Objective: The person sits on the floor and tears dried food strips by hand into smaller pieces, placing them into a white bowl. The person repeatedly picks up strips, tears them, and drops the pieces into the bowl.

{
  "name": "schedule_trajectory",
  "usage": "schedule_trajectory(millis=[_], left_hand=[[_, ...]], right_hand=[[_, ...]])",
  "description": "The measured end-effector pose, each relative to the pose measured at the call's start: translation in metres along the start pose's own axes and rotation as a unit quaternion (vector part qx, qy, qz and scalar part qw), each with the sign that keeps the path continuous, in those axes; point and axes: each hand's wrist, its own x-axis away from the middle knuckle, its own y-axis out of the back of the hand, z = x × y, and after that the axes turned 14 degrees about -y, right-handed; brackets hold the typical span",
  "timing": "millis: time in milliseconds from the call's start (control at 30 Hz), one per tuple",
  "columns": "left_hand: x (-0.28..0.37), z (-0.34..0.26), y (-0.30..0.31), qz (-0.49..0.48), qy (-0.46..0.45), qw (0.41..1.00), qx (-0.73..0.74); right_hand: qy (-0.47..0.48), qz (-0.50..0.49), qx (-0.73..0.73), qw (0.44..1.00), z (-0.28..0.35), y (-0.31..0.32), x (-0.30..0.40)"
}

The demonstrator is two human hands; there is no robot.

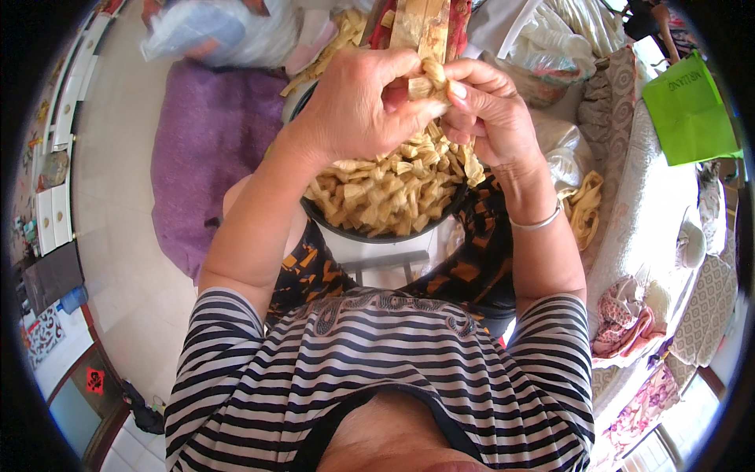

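A tan strip that looks like tofu skin (435, 76) is twisted into a knot between my two hands, above a dark round basin (386, 239). My left hand (360, 106) pinches the knot's left side between thumb and fingers. From the other side, the thumb and forefinger of my right hand (495, 112) grip it. Many short knotted pieces (377, 197) fill the basin below, partly covered by my hands. A loose strip end (473, 168) hangs under my right hand. Just beyond my fingers lies a wooden board (419, 26) on red cloth.
A purple cloth sack (212, 147) lies to the left, with a blurred plastic bag (206, 29) beyond it. On the right are more tan strips (584, 206), a sofa (637, 206) and a green bag (687, 112). A dark bar (389, 259) stands between my knees.
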Motion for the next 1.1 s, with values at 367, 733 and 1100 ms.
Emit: schedule_trajectory(millis=[367, 733, 1100], left_hand=[[0.007, -0.011, 0.009, -0.093, 0.145, 0.637, 0.751], [0.001, 0.001, 0.014, 0.049, 0.039, 0.990, -0.124], [0.004, -0.006, 0.002, 0.191, 0.012, 0.981, 0.009]], right_hand=[[0.091, -0.053, 0.205, 0.973, 0.026, -0.012, 0.027], [0.021, -0.177, 0.205, 0.962, 0.012, 0.007, 0.015], [0.038, -0.135, 0.386, 0.912, 0.012, -0.007, 0.023]])
